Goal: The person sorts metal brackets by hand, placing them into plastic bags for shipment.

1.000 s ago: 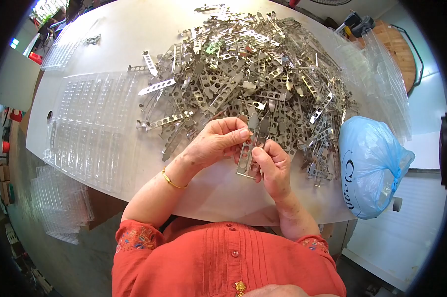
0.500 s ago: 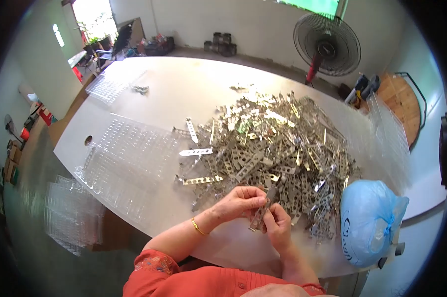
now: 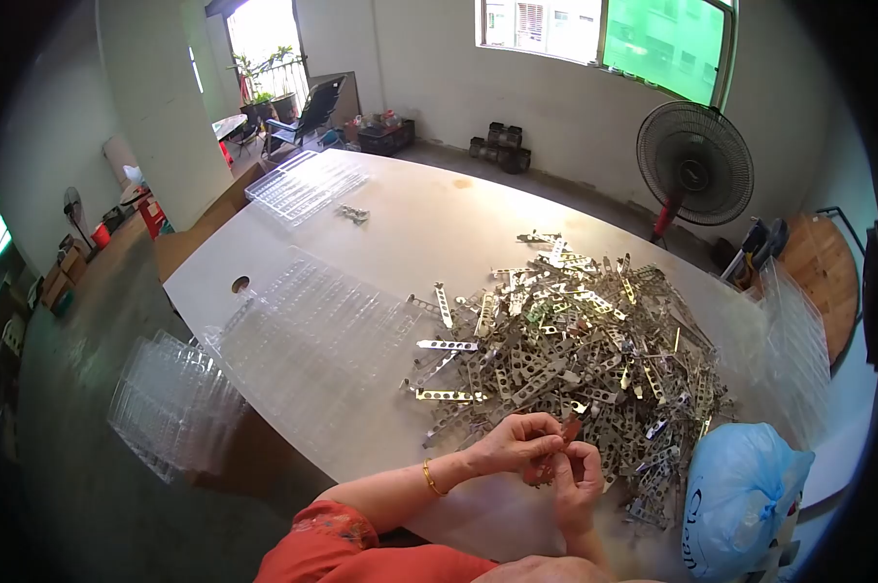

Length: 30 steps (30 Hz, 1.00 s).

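Just in front of my body, at the near edge of the pile, both hands pinch one slotted metal bracket (image 3: 571, 428). Its surface reflects a reddish tint, and fingers cover much of it. My left hand (image 3: 516, 444), with a gold bracelet at the wrist, is closed on the upper part. Lower down, my right hand (image 3: 577, 484) grips it with bent fingers. Behind them spreads a large heap of metal brackets (image 3: 555, 360), long strips with rows of holes. A few brackets, such as a shiny one (image 3: 448, 345), lie loose at the heap's left side.
Clear plastic trays (image 3: 312, 311) lie on the white table (image 3: 439, 209), with more stacked low at left (image 3: 176, 403). A tied blue plastic bag (image 3: 745, 496) sits at the right. A fan (image 3: 694, 165) stands beyond the far edge. Small metal parts (image 3: 352, 214) lie near the far tray.
My view has tilted up, so the table sits lower and the window shows more. Both hands still hold the bracket, which has turned and now looks reddish.
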{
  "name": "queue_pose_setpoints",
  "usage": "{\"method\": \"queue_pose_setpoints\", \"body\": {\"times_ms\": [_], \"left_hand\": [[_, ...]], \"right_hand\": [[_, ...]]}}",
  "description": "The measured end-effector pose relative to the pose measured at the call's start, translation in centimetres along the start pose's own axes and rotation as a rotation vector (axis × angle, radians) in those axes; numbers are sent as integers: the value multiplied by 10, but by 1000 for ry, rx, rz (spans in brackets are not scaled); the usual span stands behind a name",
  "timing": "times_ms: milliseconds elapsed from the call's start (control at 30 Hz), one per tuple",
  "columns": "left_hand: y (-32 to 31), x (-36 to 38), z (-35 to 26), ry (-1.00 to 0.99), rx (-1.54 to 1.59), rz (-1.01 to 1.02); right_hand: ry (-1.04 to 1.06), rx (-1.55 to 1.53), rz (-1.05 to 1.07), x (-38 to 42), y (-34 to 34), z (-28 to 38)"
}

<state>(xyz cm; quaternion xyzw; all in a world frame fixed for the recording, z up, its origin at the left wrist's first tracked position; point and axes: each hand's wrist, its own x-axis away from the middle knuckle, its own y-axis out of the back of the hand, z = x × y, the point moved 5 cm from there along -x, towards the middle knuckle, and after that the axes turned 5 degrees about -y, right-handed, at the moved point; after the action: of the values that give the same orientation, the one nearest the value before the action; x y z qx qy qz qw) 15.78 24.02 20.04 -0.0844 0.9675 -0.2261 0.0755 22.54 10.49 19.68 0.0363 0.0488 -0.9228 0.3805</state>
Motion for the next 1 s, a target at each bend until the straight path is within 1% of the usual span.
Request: {"method": "queue_pose_setpoints", "body": {"times_ms": [167,200,300,367,400,433,500,533,600,667,733,867,1000], "left_hand": [[-5,1,-7,-21,-102,-4],[-4,1,-8,-2,-93,5],[-3,1,-5,62,-54,9],[1,-1,-6,47,-34,-13],[2,-2,-5,12,-11,-48],[8,-4,2,27,-12,-64],[11,-5,5,48,87,-94],[14,-8,13,27,138,-87],[13,-5,7,81,187,-104],[12,-6,4,100,192,-115],[12,-4,2,199,246,-189],[13,-3,5,253,233,-131],[7,-4,3,224,249,-107]], "right_hand": [[-87,-106,67,-3,2,0],[-102,-136,94,-2,0,2],[-144,-134,59,-2,-1,5],[-95,-109,89,-2,-1,14],[-93,-143,46,-1,0,19],[-80,-178,3,-2,-1,23],[-143,-273,-100,-1,6,16],[-172,-255,-132,-1,10,16],[-213,-423,-92,-2,12,17],[-245,-403,-87,-2,17,14],[-283,-376,-76,-3,16,12],[-359,-283,-31,0,14,9],[-363,-206,-18,1,12,13]]}}
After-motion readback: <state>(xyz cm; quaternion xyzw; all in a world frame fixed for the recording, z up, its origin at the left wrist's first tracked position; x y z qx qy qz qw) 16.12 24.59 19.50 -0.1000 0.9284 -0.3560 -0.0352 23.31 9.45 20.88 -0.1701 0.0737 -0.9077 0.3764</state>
